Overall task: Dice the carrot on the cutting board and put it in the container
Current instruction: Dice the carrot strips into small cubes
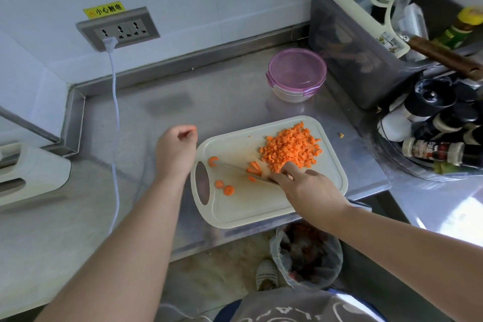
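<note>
A white cutting board (261, 206) lies on the steel counter. A heap of diced carrot (291, 146) covers its far right part. A few carrot sticks (254, 167) and three round slices (228, 190) lie nearer the board's left end. My right hand (305, 188) grips a knife (235, 166), its blade lying across the board toward the left, index finger stretched along the spine. My left hand (176, 149) hovers just left of the board with loosely curled fingers, holding nothing. The round container (296, 74) with a purple lid stands closed behind the board.
A grey bin (347, 42) with utensils stands at the back right. Spice bottles (431, 138) crowd a tray on the right. A white cable (115, 117) hangs from the wall socket across the counter. A lined waste bin (307, 256) sits below the counter edge. One carrot bit (341, 135) lies off the board.
</note>
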A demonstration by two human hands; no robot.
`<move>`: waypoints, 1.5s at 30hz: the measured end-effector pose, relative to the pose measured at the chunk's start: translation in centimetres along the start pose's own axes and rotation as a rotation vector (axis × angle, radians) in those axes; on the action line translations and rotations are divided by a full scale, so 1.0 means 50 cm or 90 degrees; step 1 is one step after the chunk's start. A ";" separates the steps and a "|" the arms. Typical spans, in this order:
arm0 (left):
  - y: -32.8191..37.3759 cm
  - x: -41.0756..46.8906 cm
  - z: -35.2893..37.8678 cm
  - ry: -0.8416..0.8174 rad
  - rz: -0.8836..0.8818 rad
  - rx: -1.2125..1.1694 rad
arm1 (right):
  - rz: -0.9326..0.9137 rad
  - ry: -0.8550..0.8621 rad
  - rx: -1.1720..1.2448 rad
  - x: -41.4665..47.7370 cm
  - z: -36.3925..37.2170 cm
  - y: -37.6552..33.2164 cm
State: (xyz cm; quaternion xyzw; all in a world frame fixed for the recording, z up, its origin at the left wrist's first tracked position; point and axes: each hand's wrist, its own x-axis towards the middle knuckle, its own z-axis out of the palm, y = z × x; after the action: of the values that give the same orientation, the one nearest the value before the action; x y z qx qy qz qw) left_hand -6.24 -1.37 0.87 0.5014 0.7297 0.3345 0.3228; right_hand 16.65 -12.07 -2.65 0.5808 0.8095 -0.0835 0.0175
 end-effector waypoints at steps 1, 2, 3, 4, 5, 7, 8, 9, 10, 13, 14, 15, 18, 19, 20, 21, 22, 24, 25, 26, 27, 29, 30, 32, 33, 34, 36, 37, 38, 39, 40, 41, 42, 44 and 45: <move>0.019 -0.001 -0.005 -0.059 0.065 0.025 | -0.023 0.038 -0.007 -0.008 0.001 0.005; 0.038 -0.010 -0.005 -0.152 0.119 0.053 | -0.048 0.066 -0.016 -0.015 0.002 0.011; 0.048 -0.021 0.004 -0.258 0.166 0.099 | -0.072 0.081 -0.027 -0.023 0.005 0.018; 0.054 -0.036 0.016 -0.349 0.209 0.159 | -0.093 0.092 -0.042 -0.031 0.004 0.023; 0.049 -0.049 0.032 -0.417 0.245 0.232 | -0.112 0.097 -0.057 -0.038 0.002 0.026; 0.030 -0.077 0.061 -0.491 0.294 0.366 | -0.131 0.096 -0.081 -0.050 -0.001 0.028; 0.018 -0.088 0.074 -0.505 0.313 0.408 | -0.133 0.092 -0.090 -0.054 0.001 0.028; 0.005 -0.095 0.086 -0.516 0.325 0.429 | -0.134 0.085 -0.094 -0.057 0.005 0.028; -0.006 -0.102 0.094 -0.523 0.332 0.437 | -0.138 0.077 -0.095 -0.059 0.010 0.028; -0.028 -0.113 0.107 -0.534 0.324 0.456 | -0.150 0.070 -0.111 -0.059 0.021 0.029; -0.032 -0.116 0.108 -0.533 0.330 0.465 | -0.155 0.069 -0.116 -0.059 0.023 0.030; -0.036 -0.118 0.110 -0.530 0.338 0.474 | -0.162 0.069 -0.117 -0.058 0.024 0.030; -0.045 -0.121 0.110 -0.517 0.361 0.484 | -0.176 0.059 -0.103 -0.060 0.022 0.031; -0.047 -0.121 0.111 -0.512 0.366 0.479 | -0.179 0.053 -0.105 -0.063 0.018 0.032; -0.049 -0.121 0.111 -0.508 0.371 0.469 | -0.181 0.049 -0.112 -0.066 0.012 0.033; -0.050 -0.122 0.111 -0.507 0.375 0.461 | -0.181 0.048 -0.119 -0.071 0.005 0.036; -0.051 -0.124 0.112 -0.508 0.383 0.456 | -0.183 0.054 -0.125 -0.076 -0.001 0.042; -0.053 -0.124 0.112 -0.514 0.384 0.450 | -0.192 0.072 -0.112 -0.085 -0.006 0.061; -0.052 -0.123 0.111 -0.515 0.376 0.439 | -0.197 0.083 -0.098 -0.089 -0.006 0.074; -0.051 -0.121 0.109 -0.510 0.367 0.418 | -0.200 0.097 -0.083 -0.091 -0.004 0.088; -0.048 -0.118 0.107 -0.498 0.357 0.392 | -0.198 0.110 -0.068 -0.094 -0.002 0.102; -0.036 -0.103 0.102 -0.441 0.327 0.334 | -0.178 0.134 -0.031 -0.100 0.002 0.124; -0.029 -0.092 0.100 -0.402 0.306 0.307 | -0.161 0.149 -0.009 -0.104 0.004 0.132; -0.019 -0.072 0.099 -0.331 0.282 0.292 | -0.117 0.176 0.037 -0.110 0.010 0.144; -0.017 -0.062 0.103 -0.311 0.299 0.318 | -0.089 0.186 0.064 -0.111 0.014 0.147; -0.016 -0.055 0.108 -0.312 0.324 0.363 | -0.060 0.195 0.092 -0.111 0.016 0.147; -0.013 -0.048 0.122 -0.352 0.367 0.453 | -0.007 0.226 0.140 -0.108 0.016 0.143; -0.010 -0.046 0.128 -0.375 0.376 0.486 | 0.018 0.243 0.160 -0.104 0.014 0.139; -0.006 -0.045 0.134 -0.391 0.382 0.520 | 0.040 0.254 0.175 -0.101 0.012 0.135; -0.002 -0.043 0.140 -0.399 0.402 0.555 | 0.057 0.259 0.188 -0.098 0.009 0.132; 0.001 -0.041 0.146 -0.397 0.435 0.592 | 0.072 0.261 0.197 -0.096 0.006 0.130; 0.004 -0.039 0.150 -0.395 0.461 0.620 | 0.084 0.260 0.206 -0.095 0.003 0.129; 0.007 -0.038 0.153 -0.392 0.473 0.639 | 0.092 0.259 0.212 -0.095 0.002 0.128; 0.013 -0.034 0.158 -0.396 0.476 0.665 | 0.099 0.258 0.221 -0.095 0.001 0.128; 0.016 -0.031 0.160 -0.400 0.477 0.676 | 0.101 0.257 0.226 -0.095 0.000 0.128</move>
State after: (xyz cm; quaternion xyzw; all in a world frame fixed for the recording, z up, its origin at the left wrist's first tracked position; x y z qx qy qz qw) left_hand 1.05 -1.31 -2.81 0.8796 0.4456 -0.1371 0.0942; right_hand 24.22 -14.55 -2.81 0.6413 0.7213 -0.1048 -0.2398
